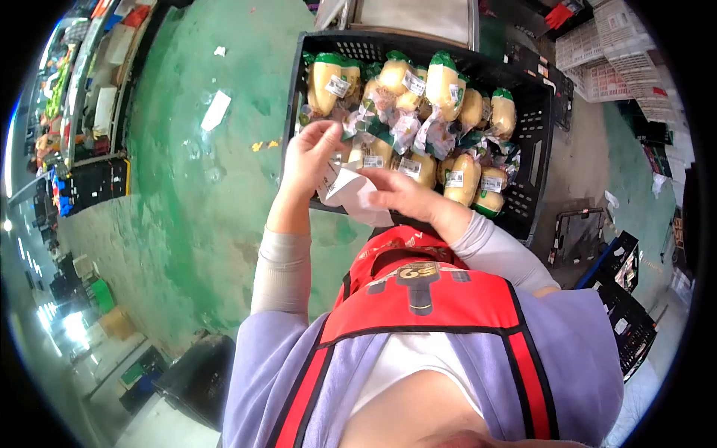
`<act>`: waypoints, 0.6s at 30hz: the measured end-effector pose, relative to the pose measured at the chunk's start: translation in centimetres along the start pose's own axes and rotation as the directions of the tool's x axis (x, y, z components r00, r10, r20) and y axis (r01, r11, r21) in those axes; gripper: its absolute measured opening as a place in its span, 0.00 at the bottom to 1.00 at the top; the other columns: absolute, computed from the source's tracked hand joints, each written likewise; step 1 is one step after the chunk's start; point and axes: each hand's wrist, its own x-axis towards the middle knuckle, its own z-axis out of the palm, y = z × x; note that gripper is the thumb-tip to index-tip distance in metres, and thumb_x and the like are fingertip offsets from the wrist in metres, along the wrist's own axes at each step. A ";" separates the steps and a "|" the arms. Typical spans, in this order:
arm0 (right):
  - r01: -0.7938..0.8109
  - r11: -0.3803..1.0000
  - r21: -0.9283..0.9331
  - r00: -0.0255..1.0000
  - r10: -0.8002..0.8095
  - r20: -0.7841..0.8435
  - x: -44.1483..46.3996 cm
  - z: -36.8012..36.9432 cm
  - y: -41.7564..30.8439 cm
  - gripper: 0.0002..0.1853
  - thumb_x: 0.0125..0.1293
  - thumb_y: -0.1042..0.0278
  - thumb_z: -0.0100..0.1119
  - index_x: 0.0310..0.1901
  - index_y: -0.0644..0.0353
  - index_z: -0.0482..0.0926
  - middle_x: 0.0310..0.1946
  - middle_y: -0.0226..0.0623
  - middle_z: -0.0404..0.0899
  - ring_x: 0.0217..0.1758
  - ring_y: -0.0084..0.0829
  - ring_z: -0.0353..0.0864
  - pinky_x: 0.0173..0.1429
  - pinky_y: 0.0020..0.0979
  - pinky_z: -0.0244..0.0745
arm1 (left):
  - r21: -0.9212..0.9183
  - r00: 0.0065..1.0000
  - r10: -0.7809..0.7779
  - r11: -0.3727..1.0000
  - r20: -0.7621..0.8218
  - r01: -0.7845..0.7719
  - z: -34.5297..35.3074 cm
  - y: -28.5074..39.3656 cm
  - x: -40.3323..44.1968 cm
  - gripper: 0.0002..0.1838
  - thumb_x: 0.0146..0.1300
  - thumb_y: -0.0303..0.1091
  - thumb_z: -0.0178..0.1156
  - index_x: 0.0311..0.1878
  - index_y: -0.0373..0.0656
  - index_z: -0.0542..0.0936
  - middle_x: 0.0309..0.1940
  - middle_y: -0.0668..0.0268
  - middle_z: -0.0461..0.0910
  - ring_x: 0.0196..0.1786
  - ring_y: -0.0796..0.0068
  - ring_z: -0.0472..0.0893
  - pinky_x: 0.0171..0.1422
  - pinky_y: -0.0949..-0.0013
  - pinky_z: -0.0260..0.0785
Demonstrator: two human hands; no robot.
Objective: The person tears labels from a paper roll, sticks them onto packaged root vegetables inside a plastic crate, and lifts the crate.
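Observation:
A black crate (534, 168) in front of me holds several pale yellow vegetables (444, 88) in clear bags with green ends and white labels. Over the crate's near left corner, my left hand (316, 153) has its thumb and fingers pressed together beside a white sheet with dark print (352, 193). What lies between those fingertips is too small to make out. The fingers of my right hand (403, 196) are closed on the right side of the sheet, which hangs curled between both hands.
Paper scraps (216, 110) lie on the green floor (175, 172) at the left. Shelving with goods (93, 89) stands far left. White crates (590, 56) are stacked at the upper right, black crates (624, 299) at the lower right. A dark bin (198, 377) is at the lower left.

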 end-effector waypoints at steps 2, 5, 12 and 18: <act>-0.054 0.978 -0.201 0.998 0.055 0.002 -0.6 2.6 -2.5 0.19 0.59 0.68 0.60 0.52 0.62 0.73 0.45 0.36 0.79 0.45 0.24 0.76 0.49 0.27 0.71 | -0.133 0.993 0.085 0.987 -0.077 -0.094 -0.1 2.3 -0.7 0.12 0.63 0.36 0.58 0.41 0.36 0.78 0.27 0.70 0.78 0.30 0.84 0.74 0.37 0.81 0.65; 0.103 0.906 -0.410 0.968 -0.186 -0.168 -0.8 2.3 -4.0 0.13 0.58 0.75 0.57 0.46 0.64 0.76 0.38 0.31 0.80 0.41 0.22 0.76 0.47 0.24 0.72 | -0.150 0.958 0.258 0.949 -0.126 -0.276 -0.9 5.5 -1.8 0.12 0.63 0.36 0.58 0.40 0.36 0.78 0.28 0.69 0.78 0.32 0.84 0.74 0.40 0.80 0.66; 0.161 -0.255 -0.953 0.419 -0.857 0.300 -3.5 -1.4 -16.1 0.17 0.40 0.80 0.58 0.36 0.57 0.77 0.33 0.34 0.77 0.39 0.38 0.75 0.43 0.37 0.68 | -0.212 0.976 0.029 0.977 0.216 0.017 0.9 7.5 -4.8 0.18 0.61 0.38 0.60 0.45 0.31 0.76 0.35 0.65 0.79 0.35 0.78 0.77 0.41 0.75 0.71; -0.001 -0.426 -0.905 0.386 -0.835 0.393 -3.8 -5.2 -20.8 0.15 0.46 0.71 0.60 0.39 0.55 0.77 0.38 0.31 0.76 0.43 0.35 0.74 0.47 0.36 0.66 | -0.459 0.887 -0.027 0.848 0.461 0.264 5.7 8.4 -5.6 0.16 0.62 0.36 0.57 0.47 0.34 0.75 0.37 0.63 0.80 0.36 0.76 0.80 0.42 0.72 0.73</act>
